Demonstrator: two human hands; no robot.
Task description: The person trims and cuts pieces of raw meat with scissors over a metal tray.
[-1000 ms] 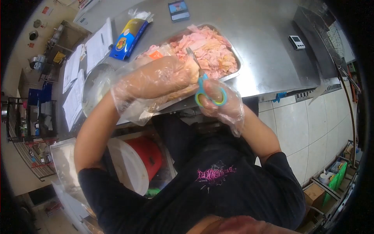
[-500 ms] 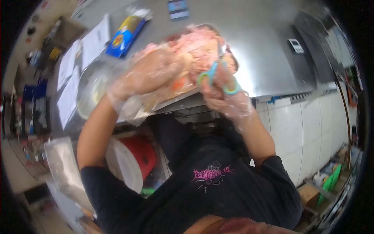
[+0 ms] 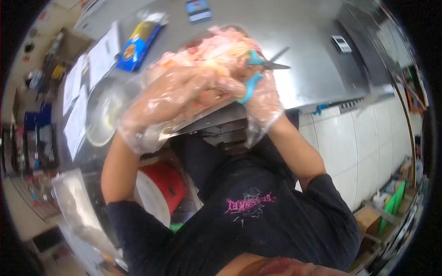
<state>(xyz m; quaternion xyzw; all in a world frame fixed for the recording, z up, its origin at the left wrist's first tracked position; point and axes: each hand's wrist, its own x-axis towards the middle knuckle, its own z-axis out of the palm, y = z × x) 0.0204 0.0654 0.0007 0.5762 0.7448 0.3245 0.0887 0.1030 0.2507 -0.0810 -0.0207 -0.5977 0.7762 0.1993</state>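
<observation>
Both hands wear clear plastic gloves. My right hand (image 3: 264, 99) is closed on scissors (image 3: 251, 89) with turquoise handles, and their parted blades point right, away from the meat. Close beside it, my left hand (image 3: 177, 89) reaches over a metal tray (image 3: 212, 109), its fingers curled together around a pale yellowish-pink piece of raw meat (image 3: 222, 70), partly hidden. A heap of pink raw meat (image 3: 225, 43) fills the tray behind the hands. Motion blurs the fingertips of both hands.
Left of the tray stand a pale bowl (image 3: 102, 112), papers (image 3: 103, 55) and a blue-and-yellow packet (image 3: 138, 46). A card-like item (image 3: 199, 11) and a small white device (image 3: 340, 44) lie on the steel table (image 3: 299, 27). Below is a red tub (image 3: 172, 186).
The scissors have swung from pointing up over the meat to pointing right, blades apart. My right hand has turned and come nearer my left, which has shifted slightly down.
</observation>
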